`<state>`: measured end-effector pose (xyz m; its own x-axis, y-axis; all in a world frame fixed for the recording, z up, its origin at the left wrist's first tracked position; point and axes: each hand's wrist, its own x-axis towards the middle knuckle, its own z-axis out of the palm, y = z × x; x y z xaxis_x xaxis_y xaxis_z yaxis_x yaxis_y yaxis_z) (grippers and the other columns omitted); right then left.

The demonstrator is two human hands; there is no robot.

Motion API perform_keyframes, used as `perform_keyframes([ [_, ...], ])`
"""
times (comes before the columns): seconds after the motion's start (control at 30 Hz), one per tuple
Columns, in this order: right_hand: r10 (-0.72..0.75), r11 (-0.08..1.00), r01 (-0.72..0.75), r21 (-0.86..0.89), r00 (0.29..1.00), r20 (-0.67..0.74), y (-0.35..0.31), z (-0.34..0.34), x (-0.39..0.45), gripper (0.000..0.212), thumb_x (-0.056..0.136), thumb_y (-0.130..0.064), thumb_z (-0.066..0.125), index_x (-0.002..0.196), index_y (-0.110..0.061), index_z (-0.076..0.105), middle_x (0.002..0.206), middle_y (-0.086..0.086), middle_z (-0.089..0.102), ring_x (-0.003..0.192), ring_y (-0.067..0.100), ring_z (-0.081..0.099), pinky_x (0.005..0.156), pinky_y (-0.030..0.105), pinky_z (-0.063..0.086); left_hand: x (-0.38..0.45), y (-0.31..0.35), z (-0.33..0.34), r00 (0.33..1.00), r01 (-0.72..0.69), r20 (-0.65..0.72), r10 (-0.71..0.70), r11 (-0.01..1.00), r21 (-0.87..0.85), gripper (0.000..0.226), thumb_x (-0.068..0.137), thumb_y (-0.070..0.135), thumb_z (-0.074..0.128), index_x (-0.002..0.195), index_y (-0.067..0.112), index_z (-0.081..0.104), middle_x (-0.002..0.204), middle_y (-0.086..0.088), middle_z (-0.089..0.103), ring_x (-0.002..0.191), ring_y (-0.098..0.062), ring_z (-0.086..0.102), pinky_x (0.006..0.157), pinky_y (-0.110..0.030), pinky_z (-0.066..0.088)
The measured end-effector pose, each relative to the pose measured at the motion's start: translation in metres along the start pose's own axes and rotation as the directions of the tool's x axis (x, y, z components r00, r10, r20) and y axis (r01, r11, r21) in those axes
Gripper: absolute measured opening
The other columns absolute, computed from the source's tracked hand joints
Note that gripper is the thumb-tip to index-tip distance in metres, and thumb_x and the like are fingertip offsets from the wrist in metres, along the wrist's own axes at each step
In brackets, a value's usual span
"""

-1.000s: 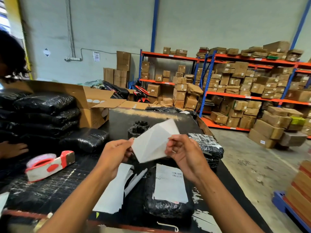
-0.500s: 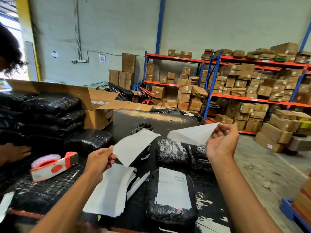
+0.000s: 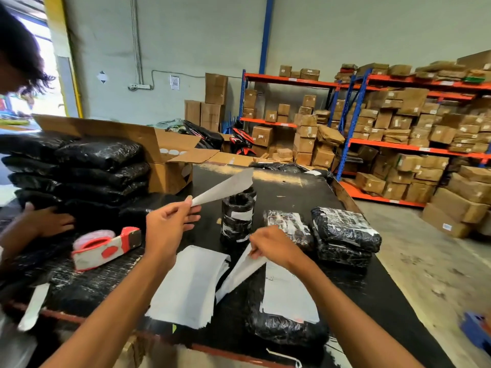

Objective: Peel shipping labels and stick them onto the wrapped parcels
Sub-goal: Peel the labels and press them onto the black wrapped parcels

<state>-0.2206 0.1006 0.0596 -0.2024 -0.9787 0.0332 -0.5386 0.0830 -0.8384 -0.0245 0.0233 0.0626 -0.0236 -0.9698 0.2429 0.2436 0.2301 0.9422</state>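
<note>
Swung down since before: right hand [image 3: 276,249], pinching a white sheet [image 3: 240,273] beside the labelled parcel [image 3: 285,312] at the bench [image 3: 345,293] front; raised beyond: left hand [image 3: 166,228] gripping another sheet [image 3: 225,185]; farther right: two wrapped parcels [image 3: 342,233].

On the table [image 3: 305,187], a label stack [image 3: 188,285] lies left of the near parcel [image 3: 281,328], a tape dispenser [image 3: 106,247] farther left, apparently two cylinders [image 3: 236,219] behind, shelving [image 3: 398,144] far right.
</note>
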Motion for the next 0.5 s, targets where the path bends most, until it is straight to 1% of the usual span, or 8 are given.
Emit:
perform_keyframes([
  [0.07,0.018,0.979,0.005,-0.203,0.994,0.111,0.013,0.016,0.007,0.030,0.080,-0.022,0.052,0.063,0.002,0.050,0.069,0.024,0.053,0.065,0.017,0.063,0.061,0.031,0.043,-0.004,-0.003,-0.002,1.000,-0.004,0.015,0.004,1.000,0.026,0.024,0.091,0.028,0.062,0.099,0.008,0.074,0.089,-0.003,0.076,0.075,-0.012,0.070,0.064,-0.022,0.052],
  [0.1,0.026,0.955,0.022,-0.295,0.987,0.160,0.019,0.023,0.010,0.031,0.080,-0.022,0.053,0.066,0.006,0.055,0.074,0.028,0.061,0.071,0.024,0.066,0.065,0.035,0.048,-0.007,-0.004,-0.003,1.000,-0.009,0.024,0.008,0.999,0.034,0.024,0.090,0.027,0.063,0.099,0.008,0.074,0.089,-0.004,0.076,0.075,-0.013,0.071,0.064,-0.022,0.053],
  [0.17,-0.010,0.876,0.106,-0.471,0.979,0.202,0.031,0.035,0.014,0.021,0.081,-0.013,0.053,0.077,0.001,0.068,0.089,0.021,0.071,0.087,0.034,0.069,0.079,0.044,0.054,-0.011,-0.007,-0.003,0.999,-0.029,0.042,0.027,0.998,0.047,0.023,0.089,0.026,0.064,0.099,0.008,0.075,0.087,-0.004,0.077,0.076,-0.014,0.071,0.062,-0.020,0.054],
  [0.23,-0.054,0.819,0.126,-0.559,0.988,0.143,0.032,0.038,0.011,0.017,0.085,-0.014,0.058,0.088,-0.012,0.074,0.093,0.013,0.074,0.090,0.031,0.068,0.082,0.040,0.053,-0.014,-0.008,-0.002,0.997,-0.054,0.063,0.050,0.997,0.061,0.020,0.089,0.024,0.065,0.099,0.011,0.075,0.085,-0.003,0.077,0.076,-0.014,0.072,0.062,-0.019,0.055],
  [0.3,-0.096,0.834,0.110,-0.541,0.994,0.054,0.032,0.032,0.006,0.024,0.084,-0.027,0.067,0.104,-0.016,0.072,0.089,0.008,0.073,0.087,0.024,0.068,0.077,0.033,0.051,-0.017,-0.007,0.003,0.993,-0.082,0.094,0.075,0.994,0.068,0.014,0.088,0.022,0.065,0.097,0.016,0.074,0.085,0.000,0.077,0.076,-0.012,0.073,0.062,-0.020,0.054],
  [0.37,-0.126,0.927,0.116,-0.358,0.992,-0.005,0.031,0.020,-0.003,0.033,0.084,-0.033,0.070,0.110,-0.013,0.070,0.080,0.003,0.070,0.079,0.017,0.066,0.078,0.034,0.052,-0.019,-0.008,0.015,0.986,-0.119,0.127,0.109,0.990,0.073,0.009,0.088,0.021,0.066,0.093,0.023,0.073,0.083,0.006,0.077,0.076,-0.009,0.073,0.060,-0.018,0.054],
  [0.43,-0.097,0.992,0.106,0.068,0.987,-0.130,0.026,0.007,-0.020,0.029,0.085,-0.033,0.068,0.106,-0.013,0.072,0.085,0.002,0.071,0.081,0.014,0.066,0.083,0.033,0.053,-0.022,-0.010,0.030,0.976,-0.158,0.162,0.143,0.984,0.081,0.010,0.087,0.021,0.067,0.093,0.026,0.073,0.081,0.011,0.076,0.077,-0.007,0.072,0.062,-0.017,0.055],
  [0.5,0.005,0.877,0.115,0.466,0.969,-0.249,0.021,-0.011,-0.034,0.038,0.080,-0.044,0.065,0.102,-0.014,0.071,0.094,0.005,0.075,0.089,0.018,0.070,0.085,0.033,0.055,-0.024,-0.014,0.051,0.961,-0.199,0.213,0.175,0.975,0.096,0.014,0.086,0.022,0.067,0.098,0.022,0.074,0.086,0.010,0.076,0.082,-0.005,0.072,0.070,-0.019,0.057],
])
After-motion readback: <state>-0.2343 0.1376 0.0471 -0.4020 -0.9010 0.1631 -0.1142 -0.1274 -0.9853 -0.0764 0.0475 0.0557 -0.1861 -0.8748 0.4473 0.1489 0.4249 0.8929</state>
